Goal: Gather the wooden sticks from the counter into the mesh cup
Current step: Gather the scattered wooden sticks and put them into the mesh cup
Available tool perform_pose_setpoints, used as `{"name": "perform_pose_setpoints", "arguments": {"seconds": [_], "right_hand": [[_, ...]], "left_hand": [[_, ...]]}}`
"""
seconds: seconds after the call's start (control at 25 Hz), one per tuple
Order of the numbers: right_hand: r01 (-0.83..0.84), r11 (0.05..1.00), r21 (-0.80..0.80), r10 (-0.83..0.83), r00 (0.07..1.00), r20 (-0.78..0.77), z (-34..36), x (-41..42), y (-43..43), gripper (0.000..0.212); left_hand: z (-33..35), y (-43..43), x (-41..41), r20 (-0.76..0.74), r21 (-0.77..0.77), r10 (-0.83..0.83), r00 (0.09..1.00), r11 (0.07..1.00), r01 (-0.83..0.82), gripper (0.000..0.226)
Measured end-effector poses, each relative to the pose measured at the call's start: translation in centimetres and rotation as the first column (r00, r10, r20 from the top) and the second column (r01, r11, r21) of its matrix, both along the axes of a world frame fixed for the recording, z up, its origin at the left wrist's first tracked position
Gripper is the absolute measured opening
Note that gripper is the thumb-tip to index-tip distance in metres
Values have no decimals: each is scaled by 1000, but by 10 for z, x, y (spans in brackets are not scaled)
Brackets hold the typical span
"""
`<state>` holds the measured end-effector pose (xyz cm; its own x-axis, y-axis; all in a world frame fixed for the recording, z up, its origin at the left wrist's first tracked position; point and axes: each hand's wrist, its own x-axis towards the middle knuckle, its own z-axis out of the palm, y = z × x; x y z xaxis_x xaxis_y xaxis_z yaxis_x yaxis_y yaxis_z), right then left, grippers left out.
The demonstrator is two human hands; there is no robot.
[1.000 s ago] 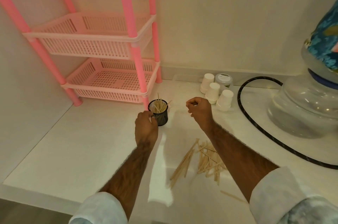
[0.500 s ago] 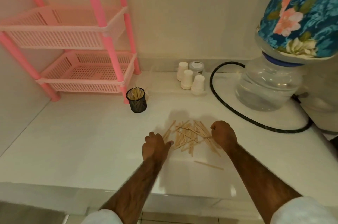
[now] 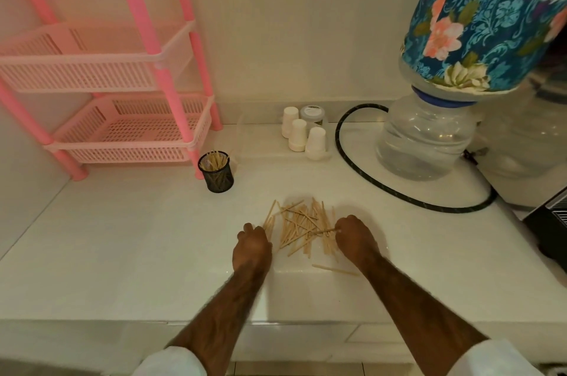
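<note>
A loose pile of thin wooden sticks (image 3: 302, 227) lies on the white counter (image 3: 138, 253) in front of me. One stick (image 3: 334, 270) lies apart, nearer the front edge. The black mesh cup (image 3: 217, 172) stands upright behind and to the left, beside the pink rack's leg, with several sticks standing in it. My right hand (image 3: 356, 237) rests on the right side of the pile, fingertips pinched on a stick that points left. My left hand (image 3: 252, 248) sits at the pile's left edge, fingers curled down onto the sticks there; what they hold is hidden.
A pink tiered basket rack (image 3: 132, 127) stands at the back left. Three upturned white paper cups (image 3: 302, 138) and a small jar stand near the wall. A black hose (image 3: 383, 188) loops round a large water bottle (image 3: 429, 142) with a floral cover at the right.
Both hands have come back from the mesh cup to the pile of sticks. My right hand has closed its fingertips on a stick. The camera view has shifted to the right.
</note>
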<state>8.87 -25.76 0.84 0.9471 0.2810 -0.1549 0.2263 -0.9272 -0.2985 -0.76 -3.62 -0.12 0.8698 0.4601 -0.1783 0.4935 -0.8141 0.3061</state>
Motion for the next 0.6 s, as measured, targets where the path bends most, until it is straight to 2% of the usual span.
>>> {"name": "perform_pose_setpoints", "arguments": {"seconds": [0.16,0.24,0.32,0.48,0.6], "right_hand": [[25,999,40,-26,1000,15,0,3,0,27],[-31,999,-25,30,999,-13,0,4,3,41],[-75,989,-129,76,997,2,1,4,7,47],[-102,972,-209,125,987,99,-1,3,11,24],[-112,960,-258,149,981,126,1,5,12,21]], "left_hand": [[0,1,-1,12,-31,50,999,998,-50,30],[-1,1,0,14,-23,61,998,998,-61,30],[1,1,2,14,-25,76,997,997,-76,28],[4,0,6,-12,-38,90,996,995,-90,26],[7,2,7,-21,-49,108,994,993,-109,24]]}}
